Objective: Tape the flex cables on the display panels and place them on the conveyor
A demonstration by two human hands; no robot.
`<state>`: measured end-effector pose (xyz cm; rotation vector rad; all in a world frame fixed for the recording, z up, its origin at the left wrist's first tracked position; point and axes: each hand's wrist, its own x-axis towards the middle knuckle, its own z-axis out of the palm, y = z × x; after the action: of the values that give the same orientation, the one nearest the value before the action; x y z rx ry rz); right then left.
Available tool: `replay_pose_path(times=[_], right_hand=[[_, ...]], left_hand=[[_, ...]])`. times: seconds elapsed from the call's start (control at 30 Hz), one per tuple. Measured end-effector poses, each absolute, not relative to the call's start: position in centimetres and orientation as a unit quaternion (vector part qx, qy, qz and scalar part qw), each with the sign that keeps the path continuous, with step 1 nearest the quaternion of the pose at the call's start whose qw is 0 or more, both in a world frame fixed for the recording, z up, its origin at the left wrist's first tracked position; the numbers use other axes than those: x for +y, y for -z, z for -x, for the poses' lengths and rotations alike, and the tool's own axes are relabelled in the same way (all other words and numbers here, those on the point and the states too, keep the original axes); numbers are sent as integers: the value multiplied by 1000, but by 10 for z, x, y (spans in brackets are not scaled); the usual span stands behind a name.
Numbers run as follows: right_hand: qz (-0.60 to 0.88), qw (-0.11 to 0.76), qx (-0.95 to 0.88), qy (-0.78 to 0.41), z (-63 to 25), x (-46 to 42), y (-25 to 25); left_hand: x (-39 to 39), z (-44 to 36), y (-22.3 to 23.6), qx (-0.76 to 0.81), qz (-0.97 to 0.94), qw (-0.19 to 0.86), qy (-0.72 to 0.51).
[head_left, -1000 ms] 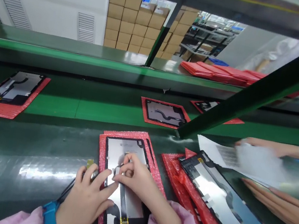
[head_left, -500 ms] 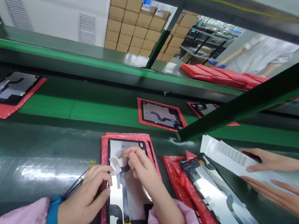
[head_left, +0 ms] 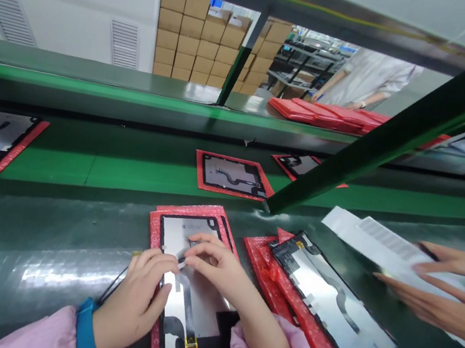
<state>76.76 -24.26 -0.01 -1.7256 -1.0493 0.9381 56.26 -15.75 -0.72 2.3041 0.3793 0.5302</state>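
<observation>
Left grip: the left hand (head_left: pixel 138 295), low and left of centre in the frame, curls its fingers over the left edge of the panel, fingertips pinched on a small pale strip of tape (head_left: pixel 180 264); a thin black tool (head_left: pixel 111 286) juts out from under the hand, and how it is gripped cannot be told.
Right grip: the right hand (head_left: pixel 216 267), just right of the left one, has thumb and forefinger closed on the same strip of tape, the two hands' fingertips touching.
Panel: the panel (head_left: pixel 192 299) lies flat, silver back up with a black flex cable along it, at lower centre of the frame.
Underlay: a red bubble-wrap sheet (head_left: pixel 158 222) lies under the panel on the dark green desk (head_left: pixel 47 225).
Neighbour panel: a second panel (head_left: pixel 334 312) rests on red wrap at lower right, just beside the first.
Other person: two hands (head_left: pixel 445 295) at the right edge hold a white printed sheet (head_left: pixel 374 238).
Belt: further panels on red sheets (head_left: pixel 232 175) sit on the green conveyor (head_left: pixel 125 170) across the middle of the frame.
Background: stacked cardboard boxes (head_left: pixel 201 42) at upper centre.
</observation>
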Motion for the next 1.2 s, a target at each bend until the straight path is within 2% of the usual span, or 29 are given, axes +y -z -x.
replay_pose_path(times=[0.1, 0.2, 0.3, 0.4, 0.73, 1.03, 1.2], right_hand=[[698, 448, -421, -368, -769, -244, -3], [742, 451, -390, -306, -781, -246, -2], [784, 417, -383, -252, -791, -246, 9], [800, 394, -391, -227, -791, -244, 21], [838, 340, -393, -164, -780, -237, 24], [871, 247, -415, -93, -777, -238, 42], [882, 193, -426, -55, -805, -222, 39]], left_hand=[[-158, -565, 9, 154, -913, 324, -193], [-158, -566, 15, 167, -946, 206, -188], [-157, -569, 20, 189, -959, 97, -189], [-156, -576, 18, 205, -958, 45, -195], [-161, -602, 16, 190, -962, 68, -182], [-154, -610, 13, 161, -974, 81, -139], [-152, -626, 13, 142, -977, 73, -144]])
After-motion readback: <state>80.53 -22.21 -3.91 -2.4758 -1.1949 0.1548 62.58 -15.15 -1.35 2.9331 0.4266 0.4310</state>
